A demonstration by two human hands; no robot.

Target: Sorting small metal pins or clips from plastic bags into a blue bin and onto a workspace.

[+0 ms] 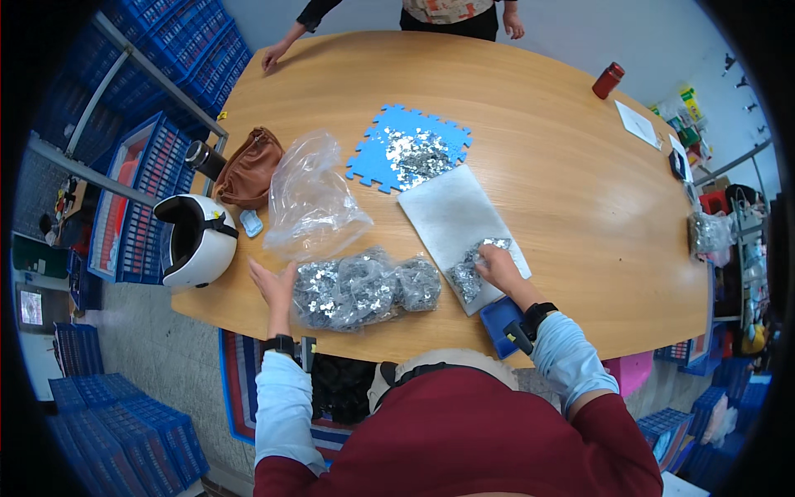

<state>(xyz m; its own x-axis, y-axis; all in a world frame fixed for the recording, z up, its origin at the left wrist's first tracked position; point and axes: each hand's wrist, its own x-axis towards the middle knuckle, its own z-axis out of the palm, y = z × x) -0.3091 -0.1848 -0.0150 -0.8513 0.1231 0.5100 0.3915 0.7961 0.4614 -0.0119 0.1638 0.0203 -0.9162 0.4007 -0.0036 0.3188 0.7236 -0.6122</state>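
My left hand (276, 286) is open, its fingers spread against the left end of clear plastic bags (360, 288) packed with small shiny metal pieces. With fingers bent and bunched, my right hand (500, 270) is down in a pile of small silvery metal pieces (466, 280) on a white foam sheet (460, 211); its fingertips are partly hidden among them. Just below the right wrist, a blue tray (498, 321) sits at the table's front edge. Farther away, more metal pieces (421, 157) lie heaped on a blue interlocking foam mat (373, 155).
An empty-looking clear plastic bag (310, 203) lies left of the mat. Beyond it are a brown handbag (251, 170), a dark flask (204, 159) and a white helmet (199, 248). A red bottle (609, 80) stands far right. Another person's hand (274, 56) rests at the far edge.
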